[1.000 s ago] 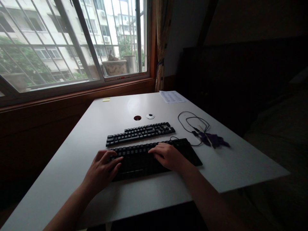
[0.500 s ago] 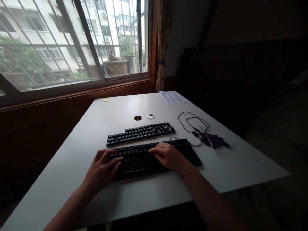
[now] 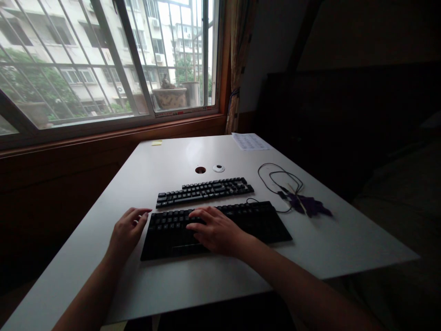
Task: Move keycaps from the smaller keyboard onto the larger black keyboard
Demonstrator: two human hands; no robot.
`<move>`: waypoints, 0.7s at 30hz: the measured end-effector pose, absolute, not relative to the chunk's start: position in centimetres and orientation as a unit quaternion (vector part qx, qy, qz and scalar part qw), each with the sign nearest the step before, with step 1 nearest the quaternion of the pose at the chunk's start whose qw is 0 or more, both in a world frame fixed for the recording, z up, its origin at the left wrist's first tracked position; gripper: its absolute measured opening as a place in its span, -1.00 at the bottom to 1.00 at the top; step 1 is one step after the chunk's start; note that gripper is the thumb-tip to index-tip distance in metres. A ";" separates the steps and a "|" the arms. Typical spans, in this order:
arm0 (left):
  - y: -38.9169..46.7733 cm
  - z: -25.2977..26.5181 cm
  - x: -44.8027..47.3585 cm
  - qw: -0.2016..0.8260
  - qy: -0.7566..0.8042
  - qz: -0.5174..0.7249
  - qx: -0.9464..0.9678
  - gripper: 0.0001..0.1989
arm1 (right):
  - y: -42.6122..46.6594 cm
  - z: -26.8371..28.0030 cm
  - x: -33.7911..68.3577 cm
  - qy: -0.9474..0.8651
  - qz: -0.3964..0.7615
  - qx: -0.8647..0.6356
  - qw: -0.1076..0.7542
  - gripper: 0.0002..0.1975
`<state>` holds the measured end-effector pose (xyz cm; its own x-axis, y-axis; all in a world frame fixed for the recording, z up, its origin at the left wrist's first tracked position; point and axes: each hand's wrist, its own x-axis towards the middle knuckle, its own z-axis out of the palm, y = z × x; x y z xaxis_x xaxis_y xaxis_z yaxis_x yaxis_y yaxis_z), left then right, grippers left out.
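A black keyboard (image 3: 253, 225) lies across the white table with keycaps along its far part; its near part is a bare dark surface. Over its middle, my right hand (image 3: 217, 230) has its fingers spread, fingertips at the keys. What those fingertips touch is too small to tell. My left hand (image 3: 126, 232) is off the keyboard, beside its left end, with fingers stretched toward the far left corner and the thumb slightly apart. Nothing shows in either hand. Just behind the keyboard, loose black keycaps (image 3: 203, 193) stand in rows.
A thin black cable (image 3: 263, 177) loops at the right, by a dark purple cloth-like item (image 3: 312, 207) with a thin stick (image 3: 300, 200) across it. Farther back are a round hole (image 3: 200, 170), a white ring-shaped cover (image 3: 218, 168), printed paper (image 3: 251, 141) and a yellow note (image 3: 156, 143).
My left hand has moved left, off the keys to beside the keyboard. My right hand has shifted left along the keys, its fingers now more spread. The view has shifted slightly.
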<state>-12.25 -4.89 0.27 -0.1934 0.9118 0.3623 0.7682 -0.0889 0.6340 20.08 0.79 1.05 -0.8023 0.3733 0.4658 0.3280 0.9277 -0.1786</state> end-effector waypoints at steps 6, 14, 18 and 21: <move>-4.7 0.3 -12.1 0.080 0.689 0.361 0.623 -0.56 | 1.8 -0.8 17.6 -0.954 0.027 -0.187 0.232 -0.58; -4.4 -0.3 -12.2 0.102 0.689 0.347 0.628 -0.54 | 1.5 -1.2 17.5 -0.951 0.050 -0.202 0.228 -0.56; -4.4 -0.3 -12.2 0.106 0.689 0.347 0.627 -0.55 | 1.5 -1.3 17.6 -0.952 0.052 -0.195 0.232 -0.57; -4.4 -0.2 -12.1 0.109 0.690 0.346 0.626 -0.55 | 1.5 -1.2 17.6 -0.952 0.053 -0.196 0.229 -0.58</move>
<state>-12.12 -4.43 -0.18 -0.1936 0.9395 0.2826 0.7881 -0.0226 0.6151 17.55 1.46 -1.16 -0.8182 0.3980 0.4149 0.3490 0.9173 -0.1917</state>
